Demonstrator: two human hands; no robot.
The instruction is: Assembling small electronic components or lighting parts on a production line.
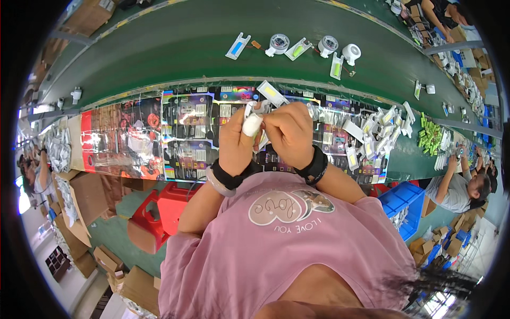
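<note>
My left hand (234, 143) and my right hand (291, 132) meet over the bench in front of my chest, both with fingers closed. Between them is a small white plastic part (248, 108), mostly covered by the fingers. A white wrap (252, 125) covers a digit of my left hand. Just beyond the fingers lies a white rectangular lamp piece (272, 93) with a pale yellow strip; whether it touches my right hand is hard to tell. To the right, a pile of similar white lamp pieces (380, 130) with yellow strips rests on the bench.
Beyond the bench runs a green conveyor belt (175, 58) carrying round white lamp heads (278, 44) and a flat piece with a blue block (237, 46). Green battery-like cylinders (428, 134) lie farther right. A red stool (172, 207), a blue crate (402, 210) and a co-worker (459, 189) are nearby.
</note>
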